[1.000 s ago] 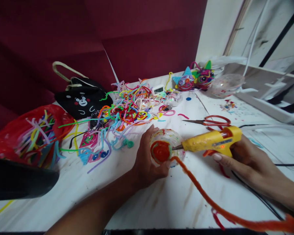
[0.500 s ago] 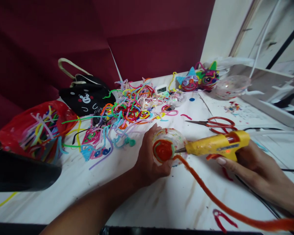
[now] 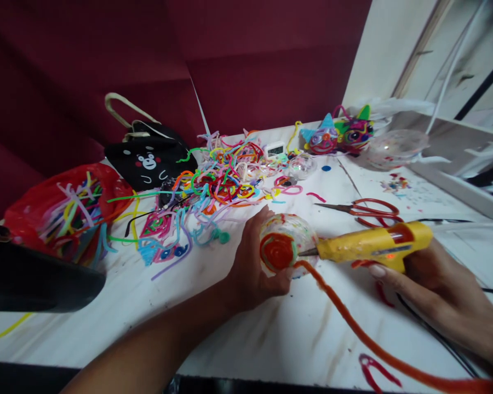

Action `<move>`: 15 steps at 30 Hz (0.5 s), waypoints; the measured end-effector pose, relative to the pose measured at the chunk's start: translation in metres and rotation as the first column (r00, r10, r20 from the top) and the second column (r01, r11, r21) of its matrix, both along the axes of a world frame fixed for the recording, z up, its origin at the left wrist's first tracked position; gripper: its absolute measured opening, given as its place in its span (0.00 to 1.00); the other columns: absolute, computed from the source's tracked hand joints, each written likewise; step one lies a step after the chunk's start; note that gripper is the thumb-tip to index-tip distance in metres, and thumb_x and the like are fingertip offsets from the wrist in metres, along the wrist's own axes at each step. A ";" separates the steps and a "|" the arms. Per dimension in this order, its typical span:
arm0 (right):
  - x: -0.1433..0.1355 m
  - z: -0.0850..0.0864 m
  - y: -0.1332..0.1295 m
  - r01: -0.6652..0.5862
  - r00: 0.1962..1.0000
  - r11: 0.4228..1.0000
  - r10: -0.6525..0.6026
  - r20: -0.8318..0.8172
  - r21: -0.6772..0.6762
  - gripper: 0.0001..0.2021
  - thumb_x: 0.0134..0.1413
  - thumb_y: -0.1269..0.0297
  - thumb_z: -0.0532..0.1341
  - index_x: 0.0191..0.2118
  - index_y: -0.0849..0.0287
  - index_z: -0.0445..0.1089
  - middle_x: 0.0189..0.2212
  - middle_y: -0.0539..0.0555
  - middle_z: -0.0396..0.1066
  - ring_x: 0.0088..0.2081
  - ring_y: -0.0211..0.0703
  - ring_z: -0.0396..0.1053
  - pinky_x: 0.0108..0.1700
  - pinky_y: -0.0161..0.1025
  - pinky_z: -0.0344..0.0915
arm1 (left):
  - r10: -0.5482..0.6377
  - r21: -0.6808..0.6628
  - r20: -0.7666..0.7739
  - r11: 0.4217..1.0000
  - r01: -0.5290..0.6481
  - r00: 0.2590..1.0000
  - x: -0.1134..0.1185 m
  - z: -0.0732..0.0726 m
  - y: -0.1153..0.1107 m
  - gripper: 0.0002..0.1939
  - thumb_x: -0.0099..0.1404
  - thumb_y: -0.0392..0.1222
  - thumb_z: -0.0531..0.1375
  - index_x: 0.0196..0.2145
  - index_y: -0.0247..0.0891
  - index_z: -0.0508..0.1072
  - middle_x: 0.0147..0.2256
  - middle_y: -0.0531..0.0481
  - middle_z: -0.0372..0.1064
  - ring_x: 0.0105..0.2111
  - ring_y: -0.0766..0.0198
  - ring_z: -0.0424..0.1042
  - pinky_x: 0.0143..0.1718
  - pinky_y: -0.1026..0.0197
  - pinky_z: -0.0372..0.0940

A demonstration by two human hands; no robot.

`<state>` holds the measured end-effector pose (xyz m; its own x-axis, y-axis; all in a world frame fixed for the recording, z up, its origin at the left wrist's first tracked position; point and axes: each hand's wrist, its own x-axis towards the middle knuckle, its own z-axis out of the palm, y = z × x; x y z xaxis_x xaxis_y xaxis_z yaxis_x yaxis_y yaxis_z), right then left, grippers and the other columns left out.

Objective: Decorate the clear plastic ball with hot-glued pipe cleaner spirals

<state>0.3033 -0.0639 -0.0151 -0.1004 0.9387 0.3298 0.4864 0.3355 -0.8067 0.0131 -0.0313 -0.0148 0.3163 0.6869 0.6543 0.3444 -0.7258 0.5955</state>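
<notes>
My left hand (image 3: 257, 262) is closed round a clear plastic ball (image 3: 298, 224) with coloured specks. On the ball's near side sits a coiled orange disc (image 3: 278, 252) edged in pale green. From beside my left thumb an orange pipe cleaner (image 3: 349, 317) trails down to the lower right. My right hand (image 3: 443, 290) grips a yellow hot glue gun (image 3: 370, 245) with a small orange light lit. Its metal nozzle points left and is at the disc's right edge; whether it touches cannot be told.
Red-handled scissors (image 3: 376, 209) lie behind the glue gun. A pile of pipe cleaners (image 3: 225, 180), a red bag (image 3: 28, 210), and a black bag (image 3: 148, 161) fill the left and back. Two decorated balls (image 3: 324, 141) stand before a grey tray (image 3: 456, 180). A dark red strip (image 3: 372, 372) lies in front.
The view has shifted slightly, so most things appear a little to the right. Both hands keep their holds, with the nozzle still by the orange disc.
</notes>
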 end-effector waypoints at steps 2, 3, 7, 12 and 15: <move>0.000 0.000 0.000 0.025 0.999 1.000 -0.025 -0.019 0.012 0.18 0.52 0.54 0.65 0.48 0.48 0.64 0.37 0.52 0.76 0.32 0.45 0.75 0.22 0.33 0.70 | -0.008 -0.019 0.009 1.000 0.008 1.000 0.000 0.000 -0.001 0.47 0.56 0.49 0.63 0.67 0.46 0.43 0.60 0.38 0.52 0.61 0.40 0.57 0.61 0.37 0.56; 0.000 0.000 0.000 0.027 0.999 0.999 -0.027 -0.020 0.018 0.18 0.52 0.55 0.65 0.47 0.47 0.64 0.36 0.52 0.76 0.31 0.45 0.75 0.23 0.34 0.71 | -0.008 -0.028 0.016 1.000 0.009 1.000 0.001 0.000 -0.001 0.47 0.55 0.48 0.63 0.67 0.46 0.42 0.60 0.38 0.52 0.60 0.41 0.58 0.61 0.37 0.57; 0.003 -0.003 -0.001 -0.001 1.000 1.000 0.000 0.025 0.030 0.15 0.53 0.54 0.64 0.46 0.47 0.64 0.35 0.52 0.76 0.32 0.47 0.75 0.21 0.34 0.69 | 0.004 -0.026 0.000 1.000 -0.004 1.000 0.000 0.001 -0.001 0.46 0.55 0.48 0.63 0.66 0.45 0.44 0.59 0.38 0.53 0.60 0.41 0.59 0.61 0.37 0.56; 0.005 -0.006 -0.003 -0.029 0.996 0.999 0.026 0.081 0.031 0.15 0.55 0.54 0.63 0.47 0.46 0.64 0.35 0.52 0.77 0.32 0.48 0.76 0.20 0.36 0.68 | 0.003 -0.012 0.011 1.000 -0.003 1.000 0.000 -0.001 0.000 0.47 0.55 0.49 0.63 0.66 0.45 0.44 0.59 0.38 0.53 0.60 0.41 0.59 0.61 0.38 0.56; 0.005 -0.007 -0.004 0.016 0.998 1.000 -0.017 0.054 0.005 0.16 0.51 0.51 0.64 0.44 0.48 0.65 0.31 0.51 0.78 0.26 0.47 0.75 0.18 0.37 0.68 | 0.009 -0.023 0.020 1.000 -0.008 1.000 0.001 -0.002 0.000 0.48 0.54 0.48 0.64 0.67 0.47 0.43 0.59 0.39 0.53 0.60 0.41 0.58 0.61 0.37 0.56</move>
<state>0.3087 -0.0677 -0.0218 -0.1027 0.9389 0.3284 0.5345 0.3305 -0.7778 0.0136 -0.0315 -0.0171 0.2971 0.7043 0.6448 0.3383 -0.7091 0.6186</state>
